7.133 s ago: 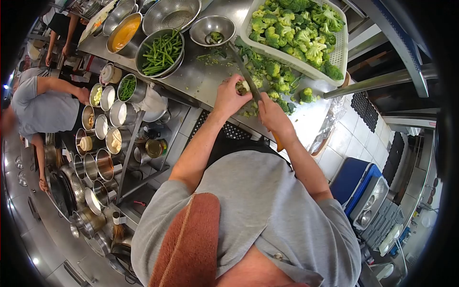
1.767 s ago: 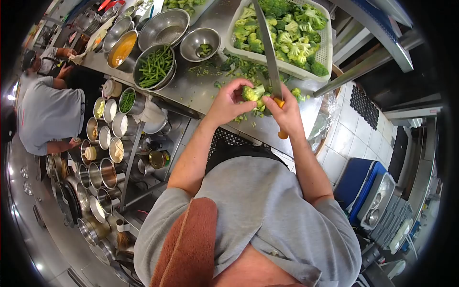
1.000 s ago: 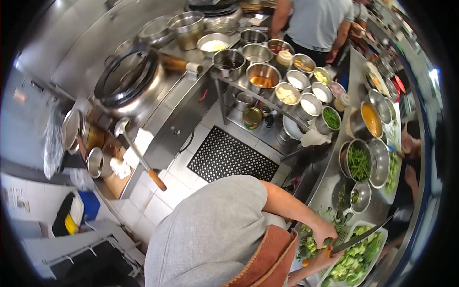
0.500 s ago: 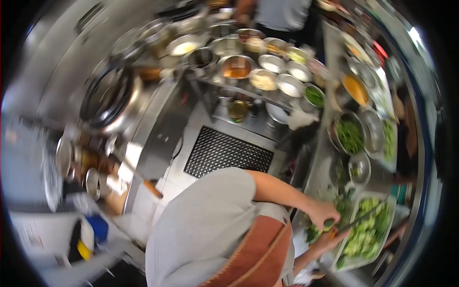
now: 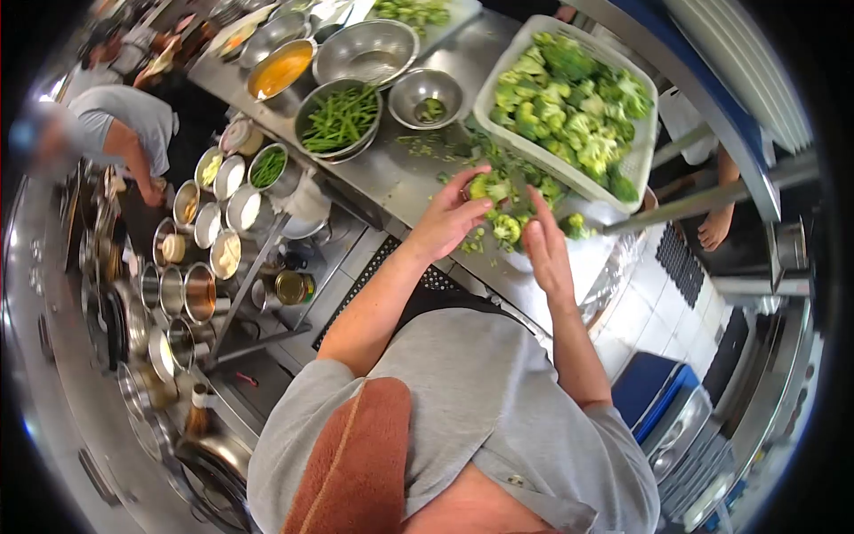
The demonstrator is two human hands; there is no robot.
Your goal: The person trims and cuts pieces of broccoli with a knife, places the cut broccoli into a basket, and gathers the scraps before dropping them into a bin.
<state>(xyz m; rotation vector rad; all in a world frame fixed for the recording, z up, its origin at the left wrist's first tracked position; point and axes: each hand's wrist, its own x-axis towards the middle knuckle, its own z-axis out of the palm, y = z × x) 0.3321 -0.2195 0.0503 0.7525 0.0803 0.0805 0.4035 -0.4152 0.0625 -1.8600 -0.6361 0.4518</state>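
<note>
My left hand (image 5: 449,216) is curled around a broccoli floret (image 5: 485,186) at the work table. Facing it, my right hand (image 5: 548,247) is closed on a knife, its fingers long and nearly straight. The dark knife blade (image 5: 519,189) points away from me between the two hands; the handle is hidden by the palm. Beneath and around my hands lie loose broccoli pieces (image 5: 506,228) and leafy trimmings (image 5: 511,162). Just beyond them stands a white plastic crate (image 5: 487,109) heaped with cut broccoli (image 5: 569,107).
Left of the crate are a small steel bowl (image 5: 414,87), a bowl of green beans (image 5: 342,120), a large steel bowl (image 5: 366,46) and orange sauce (image 5: 281,71). Several ingredient pots line the left counter. A co-worker (image 5: 133,125) leans there; another person's hand (image 5: 714,229) shows at right.
My view has swung round to the right, so the table and broccoli crate now lie straight ahead. My hands are farther apart than before, and the knife blade points more directly away.
</note>
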